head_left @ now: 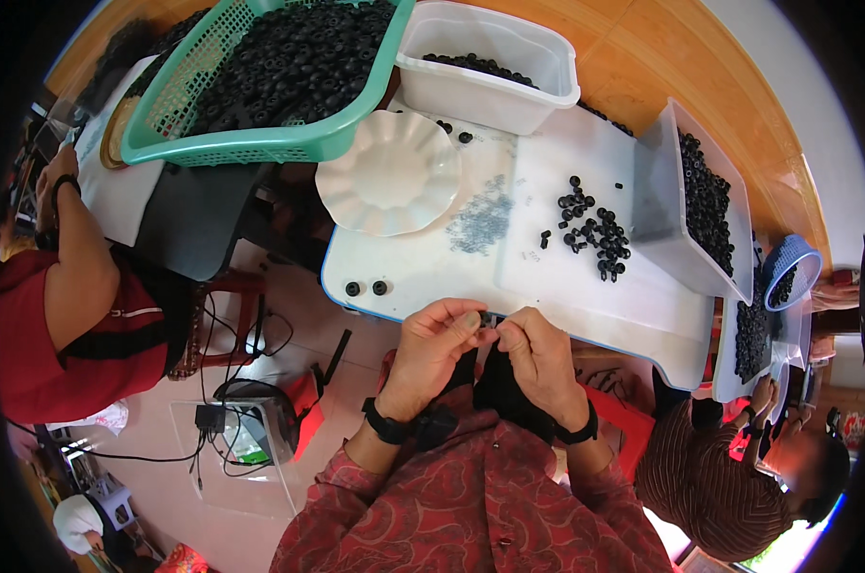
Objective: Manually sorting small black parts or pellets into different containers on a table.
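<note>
At the table's near edge my left hand (430, 342) pinches a small dark part (488, 318) between thumb and fingertips. Right beside it, my right hand (545, 358) is closed, thumb pressed on the curled fingers, its tips close to the same part. What those right fingers grip is hidden. Two black round pieces (380, 287) lie near the table edge, left of my hands. Further in, a loose pile of small black parts (599, 229) is spread on the right side, and many thin metal-looking pieces (482, 218) are scattered mid-table.
On the white table (432, 277) stands a scalloped white plate (442, 162). Behind are a green basket (303, 143) and a white tub (490, 107), both holding black parts; another filled bin (676, 239) tilts at right. Co-workers sit left (69, 325) and right (719, 477).
</note>
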Demonstrator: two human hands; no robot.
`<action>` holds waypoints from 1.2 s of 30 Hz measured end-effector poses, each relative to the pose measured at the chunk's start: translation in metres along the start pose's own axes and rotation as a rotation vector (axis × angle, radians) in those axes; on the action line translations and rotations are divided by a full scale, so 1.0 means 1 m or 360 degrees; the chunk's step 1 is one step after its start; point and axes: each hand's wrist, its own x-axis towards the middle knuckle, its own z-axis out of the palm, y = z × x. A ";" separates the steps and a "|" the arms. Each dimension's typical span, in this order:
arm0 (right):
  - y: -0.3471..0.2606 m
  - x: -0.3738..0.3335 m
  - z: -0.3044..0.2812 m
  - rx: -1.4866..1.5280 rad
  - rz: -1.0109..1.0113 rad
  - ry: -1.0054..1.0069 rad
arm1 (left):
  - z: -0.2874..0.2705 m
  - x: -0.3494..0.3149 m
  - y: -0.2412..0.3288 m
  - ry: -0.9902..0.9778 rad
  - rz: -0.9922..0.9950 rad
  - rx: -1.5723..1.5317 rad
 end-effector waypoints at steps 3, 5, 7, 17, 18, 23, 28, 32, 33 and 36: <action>0.015 -0.004 0.001 -0.0007 0.0052 0.0176 | 0.002 0.002 0.005 0.0022 -0.0042 -0.0026; 0.023 -0.005 0.004 0.0081 0.0101 0.0295 | 0.007 0.002 0.009 0.0081 -0.0036 0.0000; 0.027 -0.003 0.004 0.0114 0.0132 0.0397 | 0.011 -0.001 0.012 0.0134 -0.0029 0.0035; 0.052 0.018 -0.009 -0.0386 -0.0079 0.0632 | 0.005 0.001 0.000 0.0019 -0.0097 0.0107; 0.056 0.021 -0.008 -0.0416 -0.0090 0.0672 | 0.005 0.000 -0.002 0.0009 -0.0108 0.0121; 0.066 0.037 -0.006 -0.0594 -0.0019 0.0798 | 0.007 0.001 -0.005 -0.0021 -0.0136 0.0148; 0.072 0.043 0.002 -0.0744 0.0058 0.0875 | 0.008 0.001 -0.003 -0.0019 -0.0127 0.0147; 0.072 0.045 0.005 -0.0782 0.0065 0.0928 | 0.005 0.002 -0.005 -0.0045 -0.0127 0.0100; 0.072 0.045 0.005 -0.0779 0.0075 0.0936 | 0.006 0.002 -0.005 -0.0033 -0.0125 0.0090; 0.073 0.045 0.006 -0.0805 0.0063 0.0948 | 0.009 0.003 -0.006 -0.0034 -0.0118 0.0078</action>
